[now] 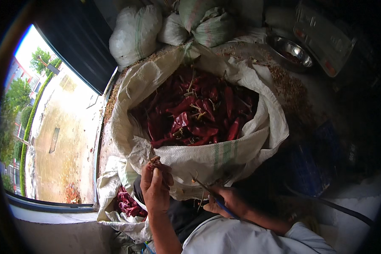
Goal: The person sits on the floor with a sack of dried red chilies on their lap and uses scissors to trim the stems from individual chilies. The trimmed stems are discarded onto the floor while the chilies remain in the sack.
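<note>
My left hand (157, 190) is closed around a dried red chili (155, 161), its wrinkled end showing above the fingertips. To its right, my right hand (229, 202) grips a pair of scissors (204, 186) with blue handles, the dark blades pointing up and left. A small pale stem piece (194, 179) is by the blade tips, apart from the left hand. Just beyond both hands a large white woven sack (264, 133) stands with its mouth rolled wide, full of dark red dried chilies (199, 116) with stems.
A smaller white sack (108, 175) with red chilies (130, 204) stands at my left. Several filled sacks (135, 31) line the back. A metal bowl (299, 55) and a clear plastic bin (326, 42) are far right. Stem scraps (290, 84) litter the floor. A doorway (57, 139) opens left.
</note>
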{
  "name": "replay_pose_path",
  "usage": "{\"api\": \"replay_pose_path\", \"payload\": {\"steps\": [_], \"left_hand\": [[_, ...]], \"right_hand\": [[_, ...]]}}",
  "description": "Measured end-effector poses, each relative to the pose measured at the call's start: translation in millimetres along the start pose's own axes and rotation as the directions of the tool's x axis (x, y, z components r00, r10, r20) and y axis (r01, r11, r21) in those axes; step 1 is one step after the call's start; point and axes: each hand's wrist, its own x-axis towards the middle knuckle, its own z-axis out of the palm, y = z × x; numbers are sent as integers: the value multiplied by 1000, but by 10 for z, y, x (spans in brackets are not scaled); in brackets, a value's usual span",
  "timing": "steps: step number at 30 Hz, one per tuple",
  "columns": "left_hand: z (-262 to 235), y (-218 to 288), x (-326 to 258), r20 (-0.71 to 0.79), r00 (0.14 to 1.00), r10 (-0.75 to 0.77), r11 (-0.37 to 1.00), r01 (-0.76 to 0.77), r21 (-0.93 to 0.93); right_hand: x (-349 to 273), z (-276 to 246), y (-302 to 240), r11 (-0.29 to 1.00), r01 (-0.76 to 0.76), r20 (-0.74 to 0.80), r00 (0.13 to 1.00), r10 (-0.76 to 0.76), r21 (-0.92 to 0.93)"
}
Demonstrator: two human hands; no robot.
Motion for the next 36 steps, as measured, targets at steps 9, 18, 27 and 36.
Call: {"api": "replay_pose_path", "payload": {"steps": [9,18,27,36], "left_hand": [[56,-180,-362,17,1000,22,936,-26,352],[42,-334,-495,195,956,219,409,-272,871],[88,-373,-513,-2,976,-217,970,216,107],[19,-613,-538,20,997,-70,997,69,43]], "right_hand": [[147,-77,-355,942,39,-158,983,-96,-334],[42,6,-194,781,38,-145,976,-163,-623],[7,17,-108,780,29,-139,979,-148,-625],[-27,47,-117,995,41,-80,996,-48,-90]]}}
